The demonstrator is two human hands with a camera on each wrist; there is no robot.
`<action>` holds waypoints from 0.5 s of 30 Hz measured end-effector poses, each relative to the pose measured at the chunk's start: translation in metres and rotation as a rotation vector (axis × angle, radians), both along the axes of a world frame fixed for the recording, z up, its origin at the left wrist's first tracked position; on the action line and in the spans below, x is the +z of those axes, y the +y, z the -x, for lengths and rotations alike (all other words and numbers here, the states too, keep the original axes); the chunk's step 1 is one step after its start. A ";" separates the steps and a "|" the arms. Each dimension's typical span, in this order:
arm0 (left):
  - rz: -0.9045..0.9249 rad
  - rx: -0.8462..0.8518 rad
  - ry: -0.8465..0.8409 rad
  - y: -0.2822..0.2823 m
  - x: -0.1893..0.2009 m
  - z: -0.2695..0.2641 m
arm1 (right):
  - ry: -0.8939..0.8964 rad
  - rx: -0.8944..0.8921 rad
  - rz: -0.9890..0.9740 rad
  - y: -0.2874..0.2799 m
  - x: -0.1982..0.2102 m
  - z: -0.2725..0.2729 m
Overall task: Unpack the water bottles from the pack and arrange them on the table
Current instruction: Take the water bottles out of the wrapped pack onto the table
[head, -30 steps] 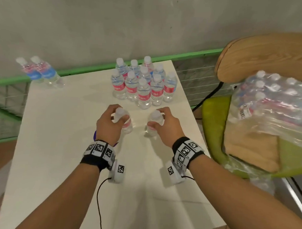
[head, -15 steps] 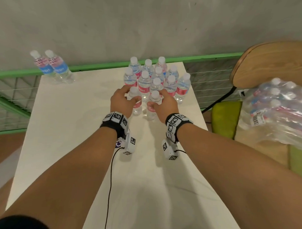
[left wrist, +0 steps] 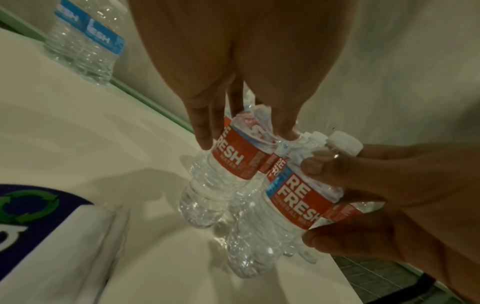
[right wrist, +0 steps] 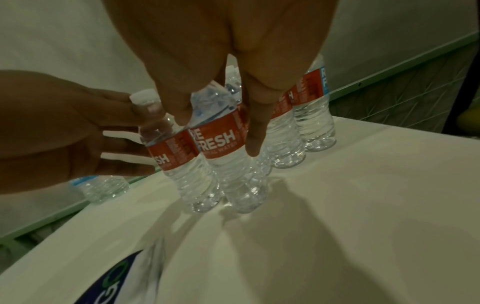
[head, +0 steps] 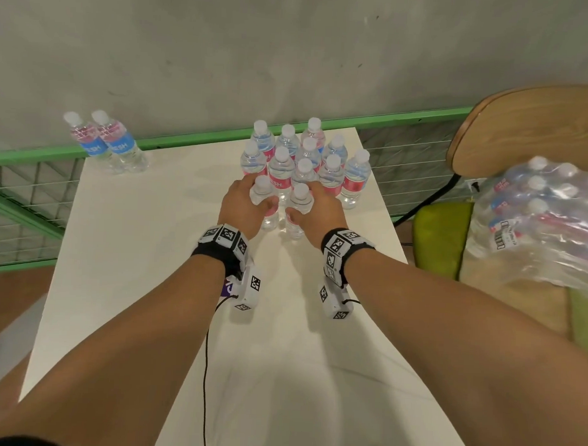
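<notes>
Head view: white table [head: 145,251], grey wall [head: 225,53]

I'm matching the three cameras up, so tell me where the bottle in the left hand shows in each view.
Head: the left-hand bottle stands just left of centre, at the near edge of the bottle cluster, gripped by the left hand.
Left wrist: centre, below the fingers.
Right wrist: left of centre, beside the right-hand bottle.
Shared landmark: the two blue-labelled bottles at the table's far left corner.
</notes>
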State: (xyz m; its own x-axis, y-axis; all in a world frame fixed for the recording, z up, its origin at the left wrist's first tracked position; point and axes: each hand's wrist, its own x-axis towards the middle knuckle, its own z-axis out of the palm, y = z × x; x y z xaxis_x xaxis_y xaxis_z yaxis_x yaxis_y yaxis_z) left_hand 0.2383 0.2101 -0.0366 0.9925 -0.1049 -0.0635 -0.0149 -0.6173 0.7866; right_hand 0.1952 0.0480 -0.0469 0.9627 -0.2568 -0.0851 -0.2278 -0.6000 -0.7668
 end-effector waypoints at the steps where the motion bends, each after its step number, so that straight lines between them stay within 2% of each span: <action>1: 0.004 -0.021 -0.001 0.001 0.004 0.004 | -0.002 -0.012 -0.011 -0.001 0.003 0.002; 3: 0.016 -0.024 -0.039 0.004 0.012 0.013 | -0.010 -0.038 -0.062 -0.005 0.009 0.010; 6: 0.039 0.030 -0.196 0.009 0.021 0.032 | -0.045 -0.067 -0.119 -0.017 0.021 0.034; 9: 0.143 -0.034 -0.256 -0.008 0.029 0.072 | -0.062 -0.085 -0.220 -0.046 0.030 0.087; 11: 0.186 -0.167 -0.180 -0.032 0.034 0.110 | -0.061 -0.085 -0.250 -0.076 0.030 0.134; 15: 0.118 -0.591 0.020 -0.097 0.023 0.174 | 0.029 -0.195 -0.131 -0.150 0.021 0.221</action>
State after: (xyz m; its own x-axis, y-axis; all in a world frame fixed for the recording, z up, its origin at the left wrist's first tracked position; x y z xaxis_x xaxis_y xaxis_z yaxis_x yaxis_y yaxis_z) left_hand 0.0644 0.1133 -0.0134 0.7629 -0.6455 -0.0364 -0.3128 -0.4177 0.8530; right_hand -0.0261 -0.1016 -0.0255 0.8927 -0.4225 -0.1569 -0.3529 -0.4387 -0.8265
